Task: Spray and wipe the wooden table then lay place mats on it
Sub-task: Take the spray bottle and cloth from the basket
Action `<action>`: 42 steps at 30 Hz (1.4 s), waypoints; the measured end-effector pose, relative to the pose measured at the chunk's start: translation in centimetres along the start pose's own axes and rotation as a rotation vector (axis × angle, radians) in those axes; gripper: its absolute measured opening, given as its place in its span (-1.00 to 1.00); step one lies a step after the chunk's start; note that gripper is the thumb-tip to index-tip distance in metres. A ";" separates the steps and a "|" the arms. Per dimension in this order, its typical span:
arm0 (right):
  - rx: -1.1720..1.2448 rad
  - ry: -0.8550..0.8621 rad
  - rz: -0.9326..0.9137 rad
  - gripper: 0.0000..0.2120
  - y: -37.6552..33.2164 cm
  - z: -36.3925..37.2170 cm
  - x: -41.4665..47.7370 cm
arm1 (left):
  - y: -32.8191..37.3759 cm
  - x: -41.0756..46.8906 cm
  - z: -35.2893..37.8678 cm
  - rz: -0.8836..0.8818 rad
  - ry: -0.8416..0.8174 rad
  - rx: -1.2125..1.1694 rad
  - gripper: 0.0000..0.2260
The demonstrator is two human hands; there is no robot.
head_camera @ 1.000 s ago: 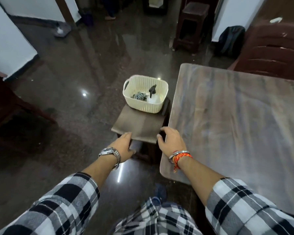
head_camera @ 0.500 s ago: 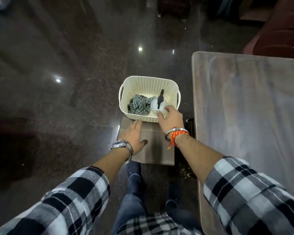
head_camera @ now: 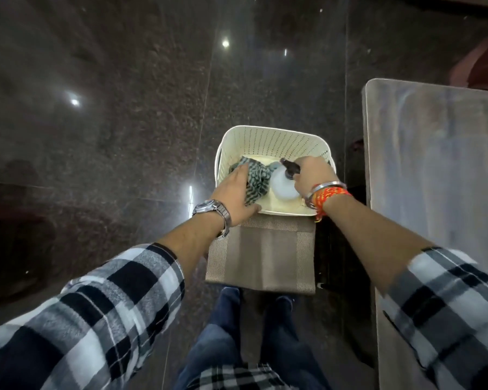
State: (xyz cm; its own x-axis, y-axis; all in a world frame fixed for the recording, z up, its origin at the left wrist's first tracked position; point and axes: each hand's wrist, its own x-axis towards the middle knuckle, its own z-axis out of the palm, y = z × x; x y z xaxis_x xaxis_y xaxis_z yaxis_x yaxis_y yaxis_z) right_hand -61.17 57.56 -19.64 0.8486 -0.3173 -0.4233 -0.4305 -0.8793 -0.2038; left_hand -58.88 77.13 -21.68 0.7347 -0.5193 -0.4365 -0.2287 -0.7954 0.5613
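Two cleaning items lie inside the cream perforated plastic basket (head_camera: 273, 142): a crumpled grey-green striped cloth (head_camera: 258, 178) on the left side and a white round spray bottle with a black trigger head (head_camera: 283, 182) on the right side, the two touching. The left hand (head_camera: 235, 192) rests flat on the striped cloth, fingers extended over the basket's left rim; whether the fingers grip the cloth cannot be told. The right hand (head_camera: 314, 174) closes around the black trigger head of the spray bottle, which lies tilted on the basket floor.

The basket stands on the far end of a folded beige woven place mat (head_camera: 261, 260), which covers a small stand beside the table. The grey-brown wooden table (head_camera: 434, 170) runs along the right edge of the view, its top bare in the visible area, apart from the basket with a dark gap between.

The left wrist carries a silver metal wristwatch (head_camera: 213, 211); the right wrist carries a silver bangle with orange-red threads (head_camera: 326, 194). Both forearms emerge from black-and-white checked sleeves. Dark polished stone floor (head_camera: 110, 122) surrounds the stand.
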 end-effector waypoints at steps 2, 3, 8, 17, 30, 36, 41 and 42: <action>-0.099 -0.109 -0.232 -0.81 -0.2 -3.3 -0.4 | 0.6 0.5 -0.7 0.014 0.029 -0.129 0.00; -0.114 -0.145 -0.334 -0.80 -0.6 -5.3 -0.8 | 1.2 0.7 -1.0 0.014 0.039 -0.217 -0.01; 0.098 -0.230 -0.716 -0.71 -3.7 -13.4 -3.1 | 4.5 0.2 -3.7 0.091 0.097 -0.419 -0.59; 1.227 0.228 -0.456 -0.81 -5.4 -8.5 1.7 | 5.0 -1.9 -8.7 0.071 0.337 -0.594 -0.85; 0.210 -0.605 -0.041 -0.42 -4.6 16.6 8.8 | -0.2 -5.2 -6.4 -0.131 0.277 -0.700 -0.91; 0.625 -0.010 0.210 -0.84 -4.2 5.0 0.8 | 2.3 -5.4 -6.1 -0.056 0.194 -0.827 -0.81; 0.763 0.384 0.269 -0.90 1.2 -2.5 -7.0 | 8.6 -5.0 -4.9 0.091 0.067 -0.710 -0.74; 0.768 0.453 0.277 -0.89 2.8 -4.3 -9.0 | 10.3 -5.1 -4.6 0.131 0.064 -0.664 -0.77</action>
State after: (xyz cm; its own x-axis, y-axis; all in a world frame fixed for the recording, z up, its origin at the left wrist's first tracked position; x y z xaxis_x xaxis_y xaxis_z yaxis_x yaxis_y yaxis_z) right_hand -68.72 56.46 -12.62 0.6545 -0.7312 -0.1922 -0.5833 -0.3267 -0.7436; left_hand -62.08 72.98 -10.44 0.7687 -0.5624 -0.3045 0.1073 -0.3560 0.9283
